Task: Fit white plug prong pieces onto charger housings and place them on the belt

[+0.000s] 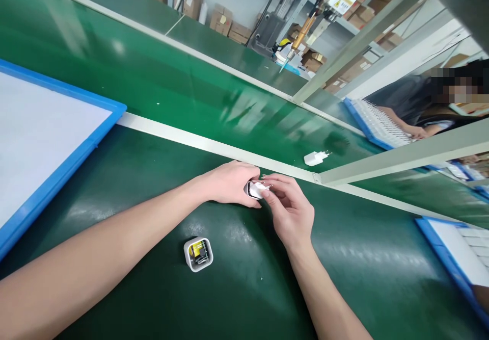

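Note:
My left hand (229,183) is closed around a white charger housing (247,190), its open end facing right. In my right hand (292,210) a white plug cover (260,189) with metal pins is pinched between thumb and fingers. The cover sits at the mouth of the housing; whether it is seated cannot be made out. Nearer to me on the green tabletop stands a second white charger housing (186,254), open upward, with a yellow part and a circuit board (206,251) inside. Beyond my hands, a white two-pin charger (314,158) lies on the green belt.
A blue-rimmed tray (110,121) with a white lining lies at left, another blue-rimmed tray (433,240) at right. Pale metal rails and a slanted post (382,154) border the belt. Across it, a person (416,100) works at a tray of chargers (378,123).

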A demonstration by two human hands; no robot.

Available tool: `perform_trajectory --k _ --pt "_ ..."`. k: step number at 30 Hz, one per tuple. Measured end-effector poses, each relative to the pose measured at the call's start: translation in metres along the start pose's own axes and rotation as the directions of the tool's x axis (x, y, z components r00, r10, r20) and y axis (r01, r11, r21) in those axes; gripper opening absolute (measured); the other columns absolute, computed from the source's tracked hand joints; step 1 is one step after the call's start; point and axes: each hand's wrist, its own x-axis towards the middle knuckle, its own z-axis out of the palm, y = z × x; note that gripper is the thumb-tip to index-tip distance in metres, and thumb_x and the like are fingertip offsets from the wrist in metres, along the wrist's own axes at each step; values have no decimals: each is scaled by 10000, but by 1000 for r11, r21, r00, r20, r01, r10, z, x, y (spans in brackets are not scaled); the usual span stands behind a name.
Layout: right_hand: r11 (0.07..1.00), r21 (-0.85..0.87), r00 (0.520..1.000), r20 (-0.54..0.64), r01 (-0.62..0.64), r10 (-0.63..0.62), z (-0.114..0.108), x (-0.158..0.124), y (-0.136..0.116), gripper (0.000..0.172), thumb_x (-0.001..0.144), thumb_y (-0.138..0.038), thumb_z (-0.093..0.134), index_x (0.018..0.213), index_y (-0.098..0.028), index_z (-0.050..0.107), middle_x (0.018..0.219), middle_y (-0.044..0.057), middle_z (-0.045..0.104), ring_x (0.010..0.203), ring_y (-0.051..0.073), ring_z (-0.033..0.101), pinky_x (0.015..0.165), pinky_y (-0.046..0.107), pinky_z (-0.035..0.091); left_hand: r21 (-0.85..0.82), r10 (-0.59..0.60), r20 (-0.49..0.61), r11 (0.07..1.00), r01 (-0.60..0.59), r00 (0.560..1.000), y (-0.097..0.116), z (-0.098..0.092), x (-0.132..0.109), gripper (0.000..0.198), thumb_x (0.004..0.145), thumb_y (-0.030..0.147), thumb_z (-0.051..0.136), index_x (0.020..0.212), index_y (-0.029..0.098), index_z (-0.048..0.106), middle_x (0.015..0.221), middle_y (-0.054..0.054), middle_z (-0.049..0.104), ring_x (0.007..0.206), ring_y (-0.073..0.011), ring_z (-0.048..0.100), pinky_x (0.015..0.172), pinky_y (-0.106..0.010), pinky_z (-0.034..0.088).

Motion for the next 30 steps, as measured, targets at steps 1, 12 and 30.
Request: perform_trajectory --k 1,12,30 --pt "1000 -6 1000 18 2 -2 -1 0 0 107 905 -310 725 999 -286 770 1113 63 692 1059 248 682 926 446 602 -2 0 1 1000 0 1000 0 0 0 403 730 479 794 827 200 520 930 -22 651 898 -210 597 692 -284 395" --pt "995 98 997 -64 -26 32 9 -4 2 76 884 -298 747 949 -259 755 1087 68 705 1045 231 696 921 422 619 -11 4 12 1000 -4 1000 2 -3 -1 381 739 471 785 843 195 544 983 -33 678 939 -220 614 714 -289 406" --pt "997 82 1000 4 5 -5 5 -2 5 87 895 -256 744 981 -268 741 1089 60 695 1053 227 696 920 416 616 -34 26 3 999 -26 1000 -1 0 0 374 737 443 786 821 201 515 928 -17 650 917 -210 586 721 -292 395"
